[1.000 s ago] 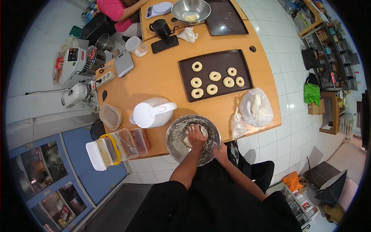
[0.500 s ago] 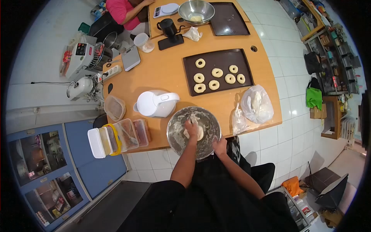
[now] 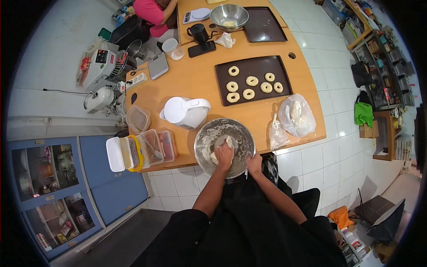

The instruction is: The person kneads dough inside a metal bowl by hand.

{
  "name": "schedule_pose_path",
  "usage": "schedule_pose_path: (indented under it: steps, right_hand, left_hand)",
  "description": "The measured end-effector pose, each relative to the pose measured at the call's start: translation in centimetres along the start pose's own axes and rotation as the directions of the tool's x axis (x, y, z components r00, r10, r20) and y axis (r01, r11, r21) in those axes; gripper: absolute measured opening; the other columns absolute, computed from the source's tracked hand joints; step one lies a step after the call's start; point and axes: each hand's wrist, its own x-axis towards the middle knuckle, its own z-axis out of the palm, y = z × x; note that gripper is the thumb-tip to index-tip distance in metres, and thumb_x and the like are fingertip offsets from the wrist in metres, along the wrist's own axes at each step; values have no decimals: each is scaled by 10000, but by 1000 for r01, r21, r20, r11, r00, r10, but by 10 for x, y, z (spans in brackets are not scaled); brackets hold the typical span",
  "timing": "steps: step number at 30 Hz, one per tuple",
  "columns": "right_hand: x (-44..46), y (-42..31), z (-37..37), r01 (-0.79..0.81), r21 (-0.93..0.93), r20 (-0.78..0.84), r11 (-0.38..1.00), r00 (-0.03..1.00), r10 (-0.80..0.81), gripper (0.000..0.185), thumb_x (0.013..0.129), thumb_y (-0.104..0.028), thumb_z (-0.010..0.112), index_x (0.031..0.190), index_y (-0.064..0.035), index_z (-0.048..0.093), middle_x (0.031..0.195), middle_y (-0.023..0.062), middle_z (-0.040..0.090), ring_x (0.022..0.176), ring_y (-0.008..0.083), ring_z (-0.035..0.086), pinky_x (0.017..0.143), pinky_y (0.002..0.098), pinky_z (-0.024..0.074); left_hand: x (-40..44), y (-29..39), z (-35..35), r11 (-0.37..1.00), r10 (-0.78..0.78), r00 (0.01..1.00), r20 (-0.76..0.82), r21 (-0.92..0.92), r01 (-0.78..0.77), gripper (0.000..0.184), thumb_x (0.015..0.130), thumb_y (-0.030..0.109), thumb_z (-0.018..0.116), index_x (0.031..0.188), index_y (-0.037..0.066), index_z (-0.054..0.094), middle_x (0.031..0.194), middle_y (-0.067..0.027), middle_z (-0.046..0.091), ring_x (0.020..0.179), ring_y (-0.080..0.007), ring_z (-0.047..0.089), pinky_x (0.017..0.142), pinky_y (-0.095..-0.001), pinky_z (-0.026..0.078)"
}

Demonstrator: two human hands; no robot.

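A steel mixing bowl point(image 3: 205, 138) smeared with flour and wet dough stands at the near edge of the table. Inside it, my left hand point(image 3: 224, 155) is closed on pale, sticky dough point(image 3: 214, 158), much of which the hand covers. A bit of dough shows at the fingertips. My right hand point(image 3: 254, 163) grips the bowl's right rim.
Ring-shaped dough pieces lie on a dark baking tray point(image 3: 222, 73) beyond the bowl. A white kettle point(image 3: 184, 113) and plastic containers point(image 3: 153, 147) stand left; plastic bags point(image 3: 297, 116) lie right. A person in a pink shirt point(image 3: 149, 12) is at the far left.
My left hand has moved down and slightly right within the bowl, pressing into the dough. My right hand stays on the rim. The whole view has shifted slightly.
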Motion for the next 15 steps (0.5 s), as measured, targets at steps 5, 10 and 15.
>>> schedule_pose_path:
  steps: [5,10,15]
  right_hand:
    - [-1,-12,-6,-53,15,55,998,997,52,365,819,-58,551,1176,14,559,929,311,637,932,442,619,770,458,511]
    - [0,-10,-4,-10,40,36,999,999,9,364,820,-57,546,1178,7,567,971,295,641,962,428,623,797,445,507]
    - [-1,-14,-5,-35,13,57,999,998,34,373,820,-64,547,1186,8,565,1007,286,641,1002,423,614,823,439,500]
  left_hand:
    - [1,6,2,991,-133,968,212,42,127,314,825,166,536,1092,9,581,843,-233,667,822,-396,653,752,-494,504]
    - [-6,10,-9,993,13,999,41,-120,-8,318,797,126,577,1087,-4,575,859,-252,654,817,-411,644,736,-499,494]
    - [-2,13,-12,938,63,969,-238,-318,-139,297,739,77,636,1026,7,598,809,-251,639,770,-435,618,720,-507,475]
